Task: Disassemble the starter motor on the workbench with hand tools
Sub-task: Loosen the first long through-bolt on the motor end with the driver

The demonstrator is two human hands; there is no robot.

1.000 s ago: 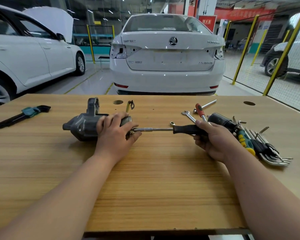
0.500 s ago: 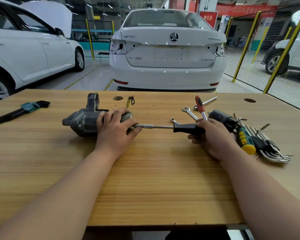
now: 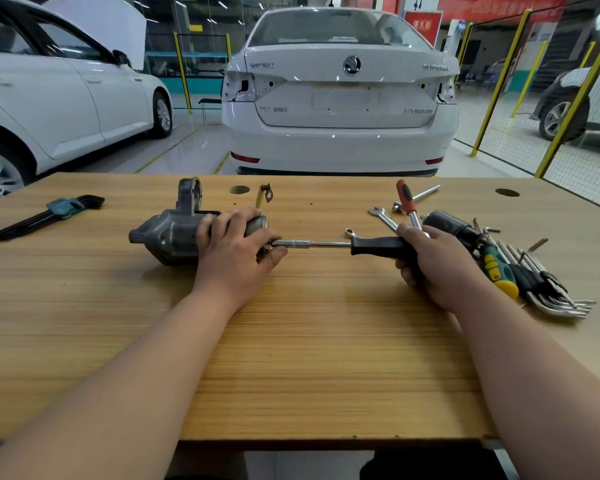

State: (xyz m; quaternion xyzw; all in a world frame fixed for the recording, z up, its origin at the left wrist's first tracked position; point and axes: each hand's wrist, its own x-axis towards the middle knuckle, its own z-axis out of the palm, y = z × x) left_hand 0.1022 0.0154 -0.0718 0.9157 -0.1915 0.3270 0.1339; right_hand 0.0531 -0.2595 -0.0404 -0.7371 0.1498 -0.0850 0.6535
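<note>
Grey cast-metal starter motor (image 3: pixel 174 237), frame centre-left: likely heavy, rigid; left hand (image 3: pixel 234 252) fingers curled over body. Right hand (image 3: pixel 430 268) grips black-handled nut driver (image 3: pixel 378 247).

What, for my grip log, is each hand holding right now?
Left hand: curled over the starter motor, holding it on the workbench.
Right hand: grips the black handle of the socket driver.

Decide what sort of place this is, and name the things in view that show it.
Probably a car repair or training workshop: a white car with its tail lights removed, a second car with its bonnet raised, and a workbench holding a starter motor and hand tools.
</note>
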